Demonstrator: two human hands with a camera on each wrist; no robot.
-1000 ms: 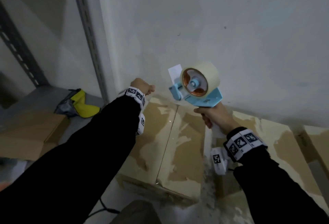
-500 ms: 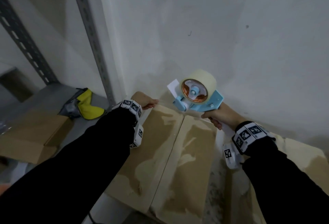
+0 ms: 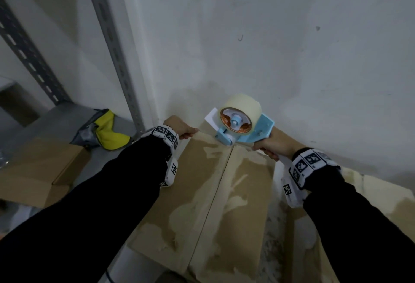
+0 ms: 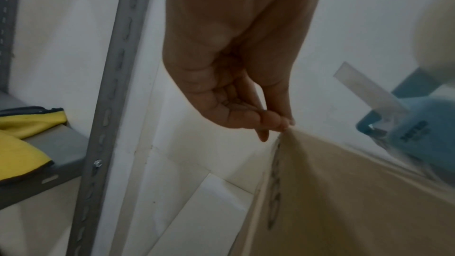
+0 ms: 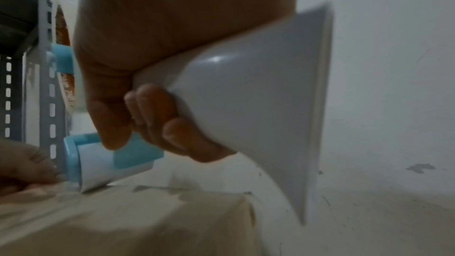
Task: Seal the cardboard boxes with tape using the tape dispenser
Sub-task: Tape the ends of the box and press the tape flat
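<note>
A brown cardboard box [image 3: 202, 193] stands against the wall, its two top flaps closed along a centre seam [image 3: 215, 204]. My right hand [image 3: 272, 145] grips the white handle of the light-blue tape dispenser [image 3: 258, 130], which carries a pale tape roll [image 3: 244, 105]. The dispenser's roller end [image 5: 98, 159] rests on the box's far edge at the seam. My left hand [image 3: 179, 128] is curled at the box's far left corner, and its fingertips [image 4: 273, 122] pinch that corner [image 4: 288, 135]. Whether a tape end lies under them is unclear.
A white wall [image 3: 269, 35] rises right behind the box. A slotted grey shelf post [image 3: 116, 58] stands to the left, and the shelf holds a yellow and grey cloth [image 3: 107, 134] and a flat cardboard box [image 3: 33, 170]. Another worn box [image 3: 381, 204] sits to the right.
The right hand has lowered the dispenser from above the box onto its far edge at the seam. The left hand stays at the far left corner. My view has moved closer.
</note>
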